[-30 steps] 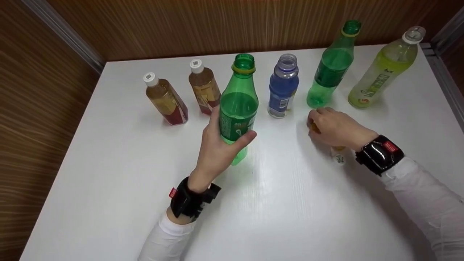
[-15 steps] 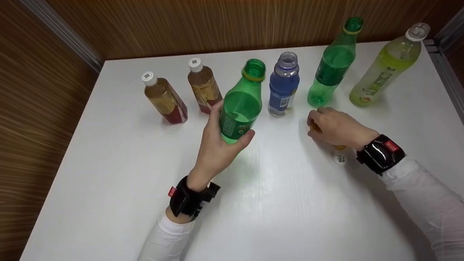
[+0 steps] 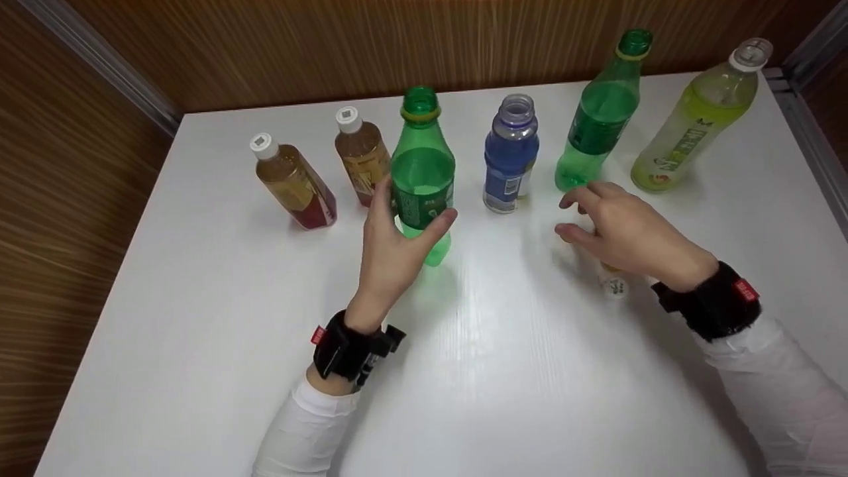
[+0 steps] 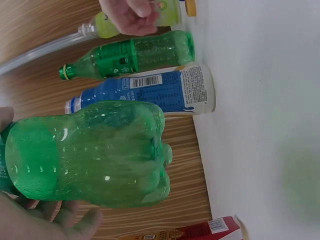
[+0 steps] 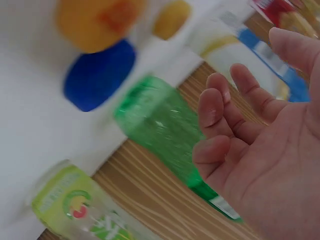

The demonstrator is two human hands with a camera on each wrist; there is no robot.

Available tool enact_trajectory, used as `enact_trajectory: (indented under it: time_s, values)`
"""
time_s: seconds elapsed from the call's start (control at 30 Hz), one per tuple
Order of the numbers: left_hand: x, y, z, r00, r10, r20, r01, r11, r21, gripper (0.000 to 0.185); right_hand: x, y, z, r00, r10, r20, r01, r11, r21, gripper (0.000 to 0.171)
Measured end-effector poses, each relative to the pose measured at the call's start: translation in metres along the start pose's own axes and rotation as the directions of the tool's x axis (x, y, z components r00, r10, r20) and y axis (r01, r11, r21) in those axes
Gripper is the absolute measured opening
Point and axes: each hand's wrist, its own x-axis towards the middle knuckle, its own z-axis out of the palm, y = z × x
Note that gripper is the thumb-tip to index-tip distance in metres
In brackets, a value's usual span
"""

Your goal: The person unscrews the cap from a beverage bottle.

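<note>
My left hand [image 3: 394,248] grips an uncapped green plastic bottle [image 3: 424,169] round its label and holds it above the table. Its lobed base hangs apart from the tabletop in the left wrist view. My right hand [image 3: 629,228] hovers over the table at right, thumb and fingers spread and loosely bent, holding nothing. Beneath it, mostly hidden in the head view, lie a blue cap [image 5: 100,75], a yellow cap [image 5: 172,19] and a blurred orange piece with red print [image 5: 102,20]. A whitish printed cap [image 3: 616,287] shows below that hand.
Two white-capped amber bottles [image 3: 296,182] [image 3: 363,159] stand at left. Uncapped along the back are a blue bottle [image 3: 511,156], a second green bottle [image 3: 599,122] and a yellow-green bottle [image 3: 695,126]. Wood-grain panels [image 3: 298,53] border the white table [image 3: 199,331].
My right hand has let go of a yellow-orange cap, risen slightly and spread its fingers. The bottle in my left hand tilted right, then straightened and shifted left and away.
</note>
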Motion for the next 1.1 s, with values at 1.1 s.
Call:
enact_trajectory:
  time_s: [1.1]
  values:
    - [0.084, -0.038, 0.022, 0.988, -0.15, -0.044, 0.153, 0.984, 0.087, 0.091, -0.056, -0.068, -0.004, 0.919, -0.285, -0.272, 0.277, 0.958, -0.071, 0.029]
